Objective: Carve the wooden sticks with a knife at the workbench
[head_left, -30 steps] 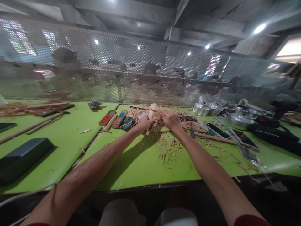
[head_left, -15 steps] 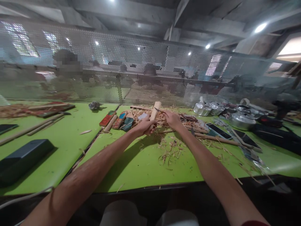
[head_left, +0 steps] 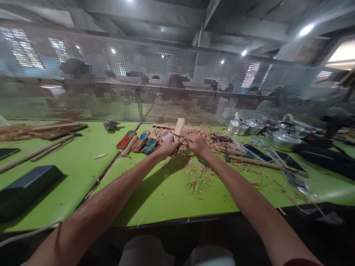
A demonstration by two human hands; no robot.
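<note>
Near the middle of the view, a pale wooden piece (head_left: 179, 126) stands tilted upward, its lower end gripped by my left hand (head_left: 168, 146). My right hand (head_left: 198, 143) is closed round the handle of a small knife (head_left: 177, 136), whose thin blade lies across the lower part of the wood. The two hands are close together above the green table. Curled wood shavings (head_left: 201, 173) lie below and behind them. My fingers hide the bottom of the wood and most of the knife's handle.
Left of my hands are red-painted blocks (head_left: 126, 140) and a dark green case (head_left: 30, 188). To the right lie a hammer (head_left: 227, 155), a phone (head_left: 257, 153), a tablet (head_left: 290, 162) and foil-covered objects (head_left: 237, 125). A perforated screen (head_left: 166, 92) rises behind the table (head_left: 166, 199).
The knife has moved down the wood toward my left hand, and my right hand has come lower and to the left. The wood has shifted slightly left and stands more upright.
</note>
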